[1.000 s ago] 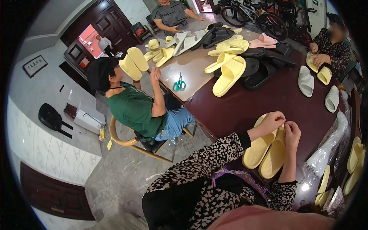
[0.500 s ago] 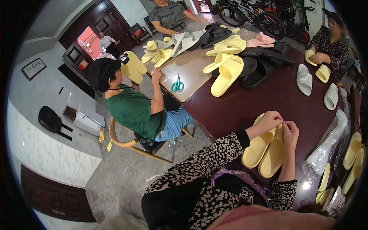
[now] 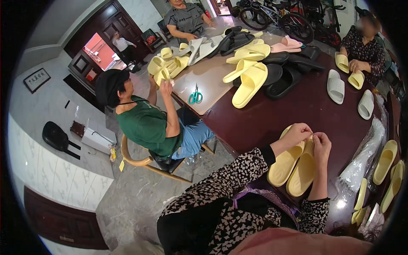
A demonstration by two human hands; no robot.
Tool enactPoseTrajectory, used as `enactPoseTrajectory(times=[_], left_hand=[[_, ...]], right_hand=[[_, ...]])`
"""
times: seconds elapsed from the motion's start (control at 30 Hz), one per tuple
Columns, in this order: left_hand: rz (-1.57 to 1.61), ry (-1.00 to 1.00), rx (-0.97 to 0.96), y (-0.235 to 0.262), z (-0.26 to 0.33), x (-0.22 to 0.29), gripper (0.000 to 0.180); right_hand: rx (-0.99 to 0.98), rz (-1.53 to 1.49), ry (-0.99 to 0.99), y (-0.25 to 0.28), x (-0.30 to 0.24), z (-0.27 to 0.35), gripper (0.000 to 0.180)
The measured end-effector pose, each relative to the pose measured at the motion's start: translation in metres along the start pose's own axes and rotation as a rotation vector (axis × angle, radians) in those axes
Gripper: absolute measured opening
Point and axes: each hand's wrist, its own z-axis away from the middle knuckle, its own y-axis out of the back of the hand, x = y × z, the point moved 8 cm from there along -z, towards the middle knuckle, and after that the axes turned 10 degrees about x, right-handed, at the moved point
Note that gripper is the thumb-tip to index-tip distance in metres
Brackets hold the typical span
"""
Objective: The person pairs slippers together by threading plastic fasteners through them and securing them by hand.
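Observation:
A pair of yellow slippers, a left one (image 3: pixel 282 170) and a right one (image 3: pixel 301 177), lies side by side on the dark red table (image 3: pixel 255 127) in front of me. Over their far ends, my left hand (image 3: pixel 298 133) is closed in a pinch. Close beside it, almost fingertip to fingertip, my right hand (image 3: pixel 321 144) pinches as well. Whatever is between the fingers is too small to make out. Both wrists rest near the slippers, and my hands partly hide their far ends.
Yellow slides (image 3: pixel 250 85) and black slides (image 3: pixel 282 80) are heaped further back. Green-handled scissors (image 3: pixel 195 97) lie on the lighter tabletop. A clear plastic bag (image 3: pixel 361 157) and more yellow slippers (image 3: pixel 385 161) are at right. Co-workers sit left, behind and right, handling slippers.
My hands stay at the slippers' far ends, barely shifted. The co-worker in green now holds up yellow slippers near the pile, and the co-worker at right has moved the slippers in hand slightly.

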Motion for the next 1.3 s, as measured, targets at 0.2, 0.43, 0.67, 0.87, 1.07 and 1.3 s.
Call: enactPoseTrajectory(times=[0.2, 0.43, 0.67, 0.87, 1.07, 1.3], left_hand=[[0.061, 0.014, 0.009, -0.001, 0.001, 0.001, 0.007], [0.070, 0.032, -0.003, -0.001, 0.000, -0.003, 0.005], [0.002, 0.054, -0.017, 0.000, -0.001, -0.004, 0.005], [0.021, 0.039, -0.041, -0.002, -0.003, -0.010, 0.007], [0.105, 0.039, 0.001, 0.003, -0.002, -0.010, 0.011], [0.107, -0.123, -0.018, 0.022, -0.012, 0.067, 0.025]], right_hand=[[-0.003, -0.028, -0.015, -0.001, 0.004, -0.001, 0.005], [-0.007, -0.024, -0.036, -0.001, 0.007, 0.000, 0.004], [-0.004, 0.021, -0.031, 0.000, 0.001, 0.002, 0.005], [0.018, 0.046, -0.003, 0.000, 0.001, -0.001, 0.007], [0.050, -0.010, 0.004, 0.003, -0.006, 0.002, 0.009], [0.101, -0.040, 0.074, 0.009, 0.002, 0.002, 0.017]])
